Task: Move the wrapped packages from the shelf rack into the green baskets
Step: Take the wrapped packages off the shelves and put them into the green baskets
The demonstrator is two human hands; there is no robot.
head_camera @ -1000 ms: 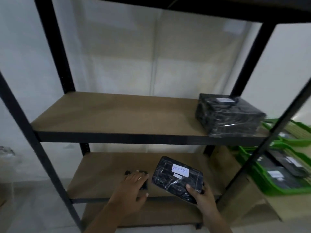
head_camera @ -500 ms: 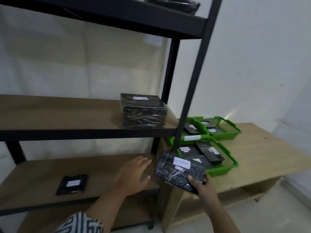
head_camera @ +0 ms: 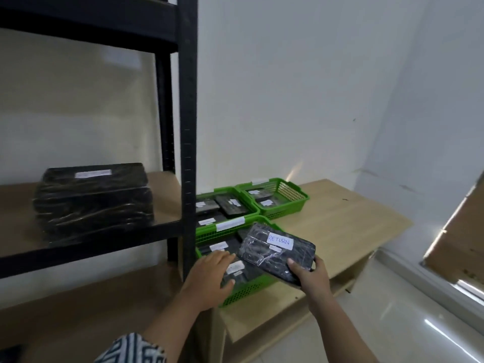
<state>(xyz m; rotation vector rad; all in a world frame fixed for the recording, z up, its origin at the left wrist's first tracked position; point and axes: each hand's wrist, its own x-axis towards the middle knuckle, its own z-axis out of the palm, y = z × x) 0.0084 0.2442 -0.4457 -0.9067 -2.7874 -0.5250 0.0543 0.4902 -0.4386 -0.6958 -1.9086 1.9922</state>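
While we lower it toward the nearest green basket [head_camera: 243,292] on the table [head_camera: 340,231], we should keep it flat; our right hand [head_camera: 310,277] clamps the black wrapped package [head_camera: 277,251], labelled RETURN, above it, and our left hand [head_camera: 209,279] hovers spread and empty

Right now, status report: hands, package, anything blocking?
Right hand grips RETURN package over nearest green basket. Left hand open, empty. Basket already holds packages.

Three baskets [head_camera: 290,191] sit on the table [head_camera: 340,224] right of the rack [head_camera: 187,127], packages [head_camera: 231,203] inside.
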